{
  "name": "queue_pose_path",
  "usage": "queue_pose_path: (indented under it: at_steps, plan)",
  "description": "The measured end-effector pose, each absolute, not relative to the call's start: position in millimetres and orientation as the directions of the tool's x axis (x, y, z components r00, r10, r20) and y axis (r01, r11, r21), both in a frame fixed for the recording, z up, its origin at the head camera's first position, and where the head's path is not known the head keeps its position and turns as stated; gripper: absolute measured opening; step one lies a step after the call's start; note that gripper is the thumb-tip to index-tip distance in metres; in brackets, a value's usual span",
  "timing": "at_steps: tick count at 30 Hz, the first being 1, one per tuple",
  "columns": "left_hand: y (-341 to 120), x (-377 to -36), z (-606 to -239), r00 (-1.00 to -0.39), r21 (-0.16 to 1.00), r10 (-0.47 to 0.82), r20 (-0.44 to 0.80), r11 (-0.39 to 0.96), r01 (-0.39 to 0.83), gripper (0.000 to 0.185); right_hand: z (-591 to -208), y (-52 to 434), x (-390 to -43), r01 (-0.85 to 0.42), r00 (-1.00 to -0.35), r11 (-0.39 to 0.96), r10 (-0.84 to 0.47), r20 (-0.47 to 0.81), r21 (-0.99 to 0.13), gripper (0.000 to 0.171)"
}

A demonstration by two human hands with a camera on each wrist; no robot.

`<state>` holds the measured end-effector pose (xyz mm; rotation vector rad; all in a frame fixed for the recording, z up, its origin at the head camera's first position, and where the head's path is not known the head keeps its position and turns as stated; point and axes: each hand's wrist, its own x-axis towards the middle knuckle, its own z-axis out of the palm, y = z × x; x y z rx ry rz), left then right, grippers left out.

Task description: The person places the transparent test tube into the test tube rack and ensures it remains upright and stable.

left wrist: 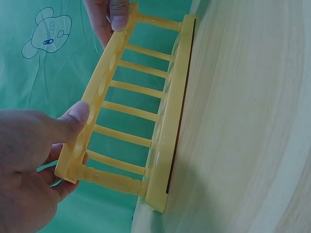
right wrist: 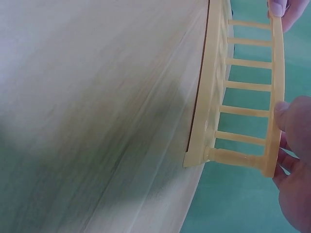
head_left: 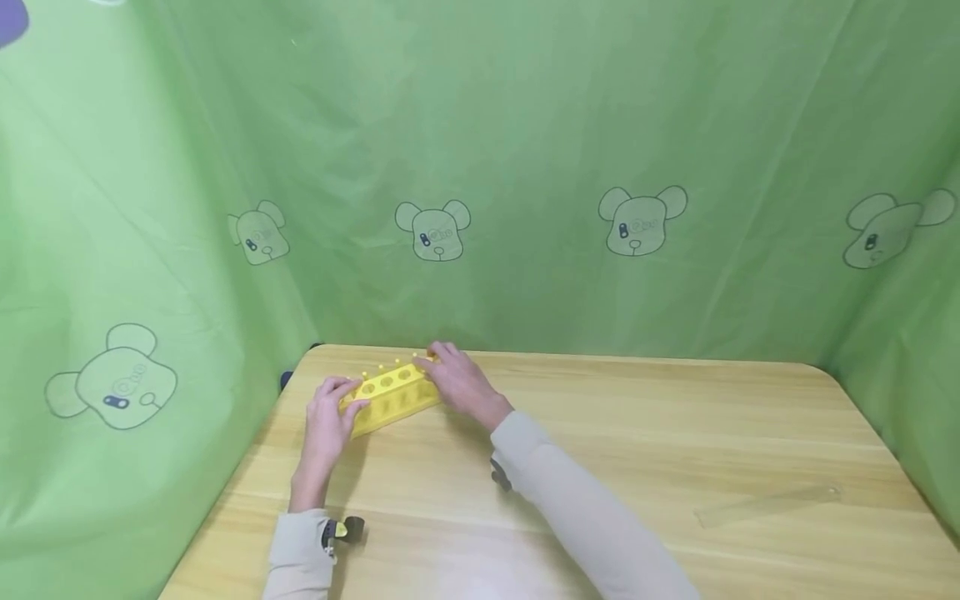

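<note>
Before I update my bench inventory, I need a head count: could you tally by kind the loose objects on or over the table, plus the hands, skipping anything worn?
Yellow rack: 1
Clear flat strip: 1
Hands, left hand and right hand: 2
Total: 4

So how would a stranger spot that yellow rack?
On the wooden table, find the far left corner. There the left hand and right hand hold the yellow rack. Its colour and round holes distinguish it from the clear strip at right.
</note>
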<state>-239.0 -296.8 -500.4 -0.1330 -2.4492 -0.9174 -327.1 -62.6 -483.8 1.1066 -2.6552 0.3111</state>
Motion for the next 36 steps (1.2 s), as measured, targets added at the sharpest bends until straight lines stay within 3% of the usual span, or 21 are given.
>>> queue_pose_path:
  at_steps: [27,36]
  plan:
    - [-293.6,-240.8,-500.0,-0.878,0.596,-0.054,0.475,0.754,0.276,0.04,-488.8,-53.2,-311.3,-0.688,-0.704,0.715,-0.613,0.359,-0.127,0.052]
    - [-289.7,-240.5,-501.1,-0.868,0.596,-0.052,0.494,0.748,0.294,0.038,-491.1,-50.1,-308.3,-0.673,-0.716,0.728,-0.595,0.365,-0.135,0.047]
